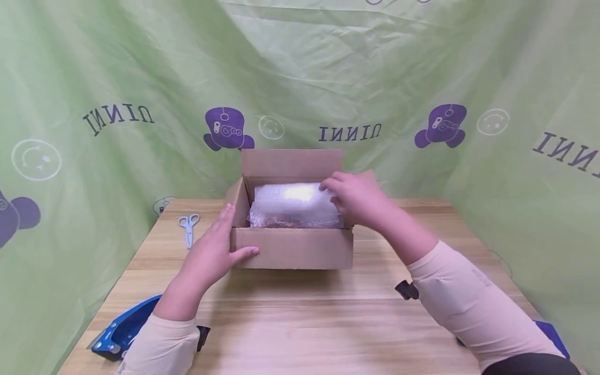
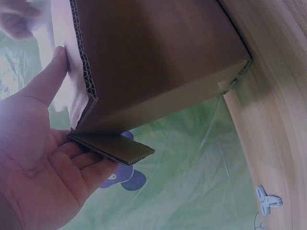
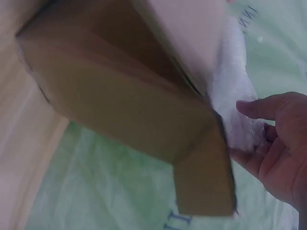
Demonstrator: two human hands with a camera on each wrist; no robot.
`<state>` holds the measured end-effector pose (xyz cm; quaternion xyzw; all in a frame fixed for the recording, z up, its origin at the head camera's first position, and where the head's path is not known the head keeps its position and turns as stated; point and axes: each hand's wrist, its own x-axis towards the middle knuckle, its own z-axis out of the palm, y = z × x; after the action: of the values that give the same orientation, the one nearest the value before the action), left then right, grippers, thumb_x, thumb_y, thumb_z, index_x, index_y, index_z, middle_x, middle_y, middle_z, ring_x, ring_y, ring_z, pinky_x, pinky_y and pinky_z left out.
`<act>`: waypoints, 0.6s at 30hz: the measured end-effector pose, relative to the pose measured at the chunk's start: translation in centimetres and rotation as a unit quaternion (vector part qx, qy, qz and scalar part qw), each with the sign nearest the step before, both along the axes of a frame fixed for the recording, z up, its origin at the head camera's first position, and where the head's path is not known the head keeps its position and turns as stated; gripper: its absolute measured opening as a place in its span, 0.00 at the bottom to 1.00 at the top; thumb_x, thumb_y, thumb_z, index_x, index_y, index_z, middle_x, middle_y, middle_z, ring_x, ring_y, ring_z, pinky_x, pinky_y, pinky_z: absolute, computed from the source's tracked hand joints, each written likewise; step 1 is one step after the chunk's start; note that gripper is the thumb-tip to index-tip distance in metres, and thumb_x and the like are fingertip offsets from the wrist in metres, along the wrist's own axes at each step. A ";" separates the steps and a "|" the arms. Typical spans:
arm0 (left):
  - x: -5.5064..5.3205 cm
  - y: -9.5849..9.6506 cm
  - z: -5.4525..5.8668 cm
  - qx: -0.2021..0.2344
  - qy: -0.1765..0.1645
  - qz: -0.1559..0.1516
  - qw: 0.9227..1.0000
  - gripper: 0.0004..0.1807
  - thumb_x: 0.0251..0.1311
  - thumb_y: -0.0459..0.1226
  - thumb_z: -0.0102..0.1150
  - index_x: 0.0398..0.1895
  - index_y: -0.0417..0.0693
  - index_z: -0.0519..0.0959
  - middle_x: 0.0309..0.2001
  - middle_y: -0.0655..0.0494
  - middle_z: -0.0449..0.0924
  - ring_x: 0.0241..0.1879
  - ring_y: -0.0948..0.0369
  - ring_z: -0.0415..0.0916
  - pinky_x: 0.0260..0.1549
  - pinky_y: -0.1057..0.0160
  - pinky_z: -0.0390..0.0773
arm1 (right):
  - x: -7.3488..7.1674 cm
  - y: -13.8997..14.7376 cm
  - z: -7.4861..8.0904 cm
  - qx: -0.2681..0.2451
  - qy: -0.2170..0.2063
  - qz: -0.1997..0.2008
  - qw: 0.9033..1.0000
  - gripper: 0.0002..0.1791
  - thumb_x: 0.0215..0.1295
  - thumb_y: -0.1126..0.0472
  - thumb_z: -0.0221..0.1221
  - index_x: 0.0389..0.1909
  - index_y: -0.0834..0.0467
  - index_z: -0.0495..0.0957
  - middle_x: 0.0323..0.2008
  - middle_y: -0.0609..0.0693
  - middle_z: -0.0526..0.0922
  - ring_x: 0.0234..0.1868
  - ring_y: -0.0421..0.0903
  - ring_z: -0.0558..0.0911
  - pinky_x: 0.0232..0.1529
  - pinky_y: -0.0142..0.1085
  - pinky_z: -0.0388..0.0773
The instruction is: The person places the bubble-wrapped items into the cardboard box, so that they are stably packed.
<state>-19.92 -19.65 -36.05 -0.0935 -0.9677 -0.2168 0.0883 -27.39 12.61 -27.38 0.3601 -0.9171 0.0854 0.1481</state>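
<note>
An open cardboard box [image 1: 292, 249] stands on the wooden table, its back flap upright. Inside lies a bundle of clear bubble wrap [image 1: 300, 200], shiny and wrinkled; what it may cover is hidden. My left hand [image 1: 211, 250] holds the box's front left corner, thumb on the front flap and fingers along the left side flap [image 2: 115, 146]. At the right end of the bundle, my right hand [image 1: 358, 198] grips the bubble wrap [image 3: 235, 96], thumb on the near face and fingers round the edge, right beside a box flap [image 3: 204, 187].
Light blue scissors [image 1: 188, 229] lie on the table [image 1: 300, 333] left of the box. A blue plastic object [image 1: 124, 325] sits by the left forearm, and another blue thing [image 1: 553, 336] is partly behind the right sleeve. A green printed curtain [image 1: 300, 78] hangs behind and at both sides.
</note>
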 end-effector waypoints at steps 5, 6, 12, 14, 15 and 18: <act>-0.1 0.0 0.0 0.001 0.000 -0.003 1.000 0.62 0.52 0.64 0.65 0.79 0.46 0.41 0.79 0.46 0.40 0.76 0.44 0.46 0.71 0.40 0.56 | -0.2 -0.8 -1.6 0.036 0.010 0.035 0.999 0.16 0.60 0.64 0.64 0.50 0.58 0.80 0.43 0.55 0.80 0.43 0.53 0.80 0.46 0.46 0.79; -0.1 0.0 0.1 0.000 0.000 -0.003 1.000 0.63 0.52 0.64 0.65 0.79 0.46 0.40 0.79 0.46 0.40 0.76 0.44 0.46 0.71 0.40 0.56 | -0.2 -0.8 -1.6 0.034 0.005 0.036 0.999 0.16 0.61 0.62 0.65 0.50 0.58 0.81 0.43 0.55 0.80 0.44 0.53 0.80 0.48 0.47 0.78; -0.1 -0.1 0.2 -0.001 -0.001 0.000 1.000 0.63 0.52 0.64 0.65 0.79 0.46 0.40 0.79 0.46 0.40 0.76 0.43 0.46 0.70 0.39 0.56 | -0.7 -1.4 -0.8 0.000 -0.023 0.040 0.999 0.24 0.69 0.49 0.59 0.61 0.57 0.75 0.58 0.56 0.76 0.61 0.55 0.72 0.64 0.49 0.69; 0.0 -0.1 0.2 -0.001 -0.003 0.000 1.000 0.63 0.52 0.64 0.65 0.79 0.46 0.40 0.79 0.46 0.39 0.76 0.43 0.46 0.70 0.39 0.55 | -0.9 -2.1 -0.8 -0.001 -0.022 0.053 0.998 0.26 0.72 0.50 0.56 0.66 0.56 0.72 0.64 0.57 0.73 0.66 0.56 0.70 0.68 0.49 0.66; 0.0 -0.1 0.2 -0.001 -0.002 0.000 1.000 0.63 0.52 0.63 0.65 0.79 0.45 0.40 0.79 0.45 0.40 0.76 0.43 0.46 0.70 0.39 0.56 | -1.0 -2.5 -0.9 0.001 -0.020 0.060 0.998 0.26 0.73 0.51 0.54 0.67 0.56 0.71 0.66 0.57 0.72 0.67 0.56 0.69 0.70 0.49 0.65; 0.0 0.0 0.1 -0.001 0.000 -0.004 1.000 0.63 0.52 0.64 0.65 0.79 0.45 0.40 0.79 0.45 0.40 0.76 0.43 0.46 0.71 0.39 0.55 | -1.3 -3.5 -1.6 0.011 -0.022 0.068 0.997 0.24 0.75 0.55 0.52 0.68 0.56 0.70 0.66 0.57 0.72 0.68 0.56 0.70 0.71 0.49 0.65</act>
<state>-19.95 -19.63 -35.98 -0.0972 -0.9676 -0.2159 0.0876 -28.67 9.07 -28.96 0.4216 -0.8943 0.0931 0.1174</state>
